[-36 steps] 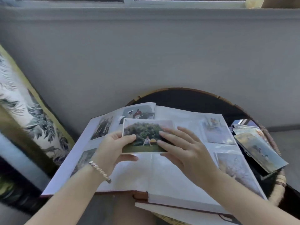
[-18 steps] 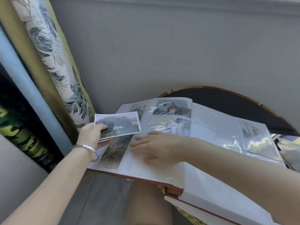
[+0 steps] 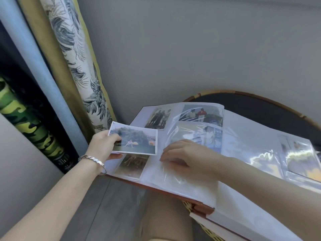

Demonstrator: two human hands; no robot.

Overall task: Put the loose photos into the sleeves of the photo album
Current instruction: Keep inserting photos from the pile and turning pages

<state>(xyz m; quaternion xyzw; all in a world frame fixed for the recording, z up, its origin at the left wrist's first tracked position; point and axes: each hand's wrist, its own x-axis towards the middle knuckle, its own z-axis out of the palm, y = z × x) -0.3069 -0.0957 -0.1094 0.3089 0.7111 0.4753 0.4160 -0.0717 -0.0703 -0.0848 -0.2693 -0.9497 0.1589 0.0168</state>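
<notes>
My view starts at a knee [image 3: 165, 216] under the near edge of the photo album [image 3: 243, 136], which lies open with its spine running away from me. At the album's left edge, my left hand [image 3: 102, 146], a bracelet [image 3: 93, 160] on its wrist, pinches the loose photo [image 3: 137, 140] by its left short end, thumb on top. The photo is picture side up. Its long axis runs across the left page, dipping slightly towards the spine. Its held end overhangs the album's left edge, and its lower edge overlaps a filled sleeve.

Nearer the spine, my right hand [image 3: 184, 157] rests on the page with fingers fairly straight, gripping nothing. The clear sleeve film [image 3: 173, 134] just beyond its fingertips is wrinkled and bulges up off the page. White page shows below that hand. Beyond the album curves the round table rim [image 3: 260, 96]. A leaf-print curtain [image 3: 78, 66] hangs to the album's left.
</notes>
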